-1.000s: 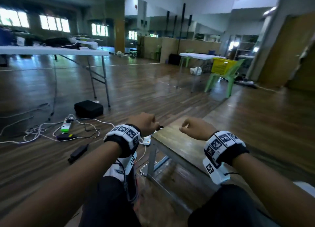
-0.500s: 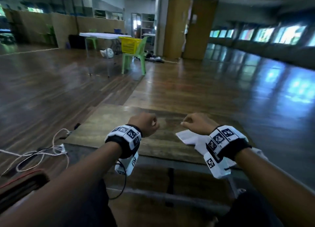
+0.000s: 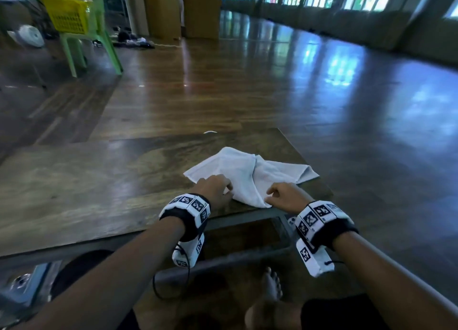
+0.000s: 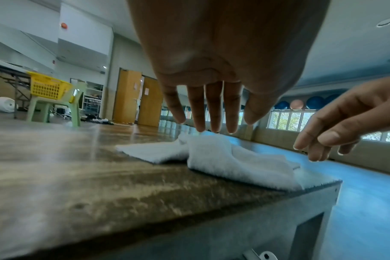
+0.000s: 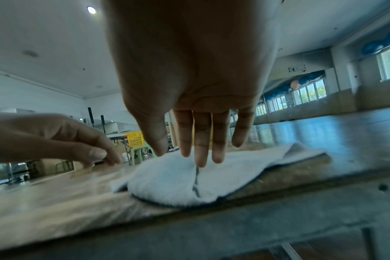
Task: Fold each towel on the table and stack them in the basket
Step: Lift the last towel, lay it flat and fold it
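While a white towel (image 3: 250, 174) lies rumpled at the table's (image 3: 86, 188) right end, the left hand (image 3: 214, 189) and right hand (image 3: 285, 197) hover just above it, fingers extended, holding nothing.

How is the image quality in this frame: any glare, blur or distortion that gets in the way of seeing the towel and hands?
Head view: wide-angle bending at the edges, window glare on the floor, but the towel and both hands are sharp. Left wrist view: the table is streaked with blur and the left hand looms large and soft. Right wrist view: the right hand is dim, the towel edge soft.
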Available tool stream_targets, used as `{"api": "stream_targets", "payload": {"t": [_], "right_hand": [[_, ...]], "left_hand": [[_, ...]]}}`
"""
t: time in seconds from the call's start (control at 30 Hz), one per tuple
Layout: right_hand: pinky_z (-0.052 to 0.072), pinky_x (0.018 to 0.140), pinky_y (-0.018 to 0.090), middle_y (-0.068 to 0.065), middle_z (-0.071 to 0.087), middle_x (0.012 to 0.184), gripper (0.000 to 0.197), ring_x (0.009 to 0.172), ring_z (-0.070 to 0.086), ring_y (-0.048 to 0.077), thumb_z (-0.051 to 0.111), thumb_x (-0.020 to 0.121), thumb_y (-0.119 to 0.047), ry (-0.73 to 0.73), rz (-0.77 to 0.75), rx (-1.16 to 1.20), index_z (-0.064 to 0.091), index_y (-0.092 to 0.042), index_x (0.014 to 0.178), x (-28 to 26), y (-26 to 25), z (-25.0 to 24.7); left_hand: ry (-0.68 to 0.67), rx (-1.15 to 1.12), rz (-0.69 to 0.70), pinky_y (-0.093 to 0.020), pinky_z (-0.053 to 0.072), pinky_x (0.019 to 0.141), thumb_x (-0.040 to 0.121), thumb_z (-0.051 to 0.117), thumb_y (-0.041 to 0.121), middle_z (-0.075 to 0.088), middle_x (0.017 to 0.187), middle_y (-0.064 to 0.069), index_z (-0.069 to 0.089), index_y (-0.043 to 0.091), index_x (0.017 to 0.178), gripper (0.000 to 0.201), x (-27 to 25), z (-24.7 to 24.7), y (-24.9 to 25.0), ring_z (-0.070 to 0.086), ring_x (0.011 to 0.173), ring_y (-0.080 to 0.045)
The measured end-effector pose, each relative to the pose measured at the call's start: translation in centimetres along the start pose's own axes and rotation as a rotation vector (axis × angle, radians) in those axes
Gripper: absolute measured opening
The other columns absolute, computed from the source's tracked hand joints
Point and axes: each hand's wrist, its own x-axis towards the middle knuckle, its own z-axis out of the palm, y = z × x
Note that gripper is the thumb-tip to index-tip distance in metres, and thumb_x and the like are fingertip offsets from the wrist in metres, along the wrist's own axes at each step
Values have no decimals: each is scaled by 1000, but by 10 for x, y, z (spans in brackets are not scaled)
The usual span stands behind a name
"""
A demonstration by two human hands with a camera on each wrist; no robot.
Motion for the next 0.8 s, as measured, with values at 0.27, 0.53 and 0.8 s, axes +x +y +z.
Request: {"api": "stream_targets", "payload": {"t": [0.27,0.53,0.8], "right_hand": [[40,93,38,-2,64,106,23,101,57,17,61,84,-37,113,-72,-151,69,-22,99,24,26,42],[28,90,35,-9,64,93,6,89,56,12,58,86,-32,205,-187,-46,60,-26,86,23,35,27],[23,89,29,-13,60,84,7,81,52,6,57,87,-26,300,-227,55,52,-28,84,5,21,-21]], "left_hand": [[-79,8,194,-40,29,101,90,46,27,50,136,6,55,25,124,35,46,44,25,41,125,-17],[-133,22,122,-42,23,100,89,52,37,49,125,7,60,41,109,22,62,54,38,34,122,-19],[109,-57,215,-37,19,93,85,58,37,61,111,11,63,26,92,14,58,-2,51,46,114,-12]]}}
